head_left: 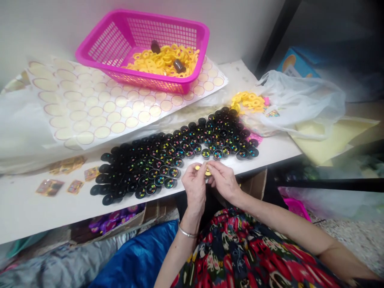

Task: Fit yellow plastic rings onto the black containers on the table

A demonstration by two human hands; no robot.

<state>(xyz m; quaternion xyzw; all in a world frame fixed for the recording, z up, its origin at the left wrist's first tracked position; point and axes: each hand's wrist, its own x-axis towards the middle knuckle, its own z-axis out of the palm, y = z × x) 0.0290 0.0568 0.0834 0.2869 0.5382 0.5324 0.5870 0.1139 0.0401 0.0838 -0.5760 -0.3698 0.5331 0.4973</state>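
Both hands meet just over the table's front edge, fingers pinched together. My left hand [193, 186] and my right hand [224, 182] grip a small yellow plastic piece [207, 172], which looks like one of the yellow rings. Fingers cover much of it, and I cannot tell whether the yellow by my left thumb belongs to the same piece. Right behind the hands stand many small round black cups [163, 170] in packed rows, with bright coloured bits inside. Loose yellow rings [247, 101] lie in a heap at the back right.
A pink basket [99, 60] holding yellow rings and two dark brown pieces stands at the back, on sheets of round stickers [114, 117]. Small printed packets [49, 187] lie at left. A clear plastic bag [303, 96] and yellow paper [330, 140] are at right.
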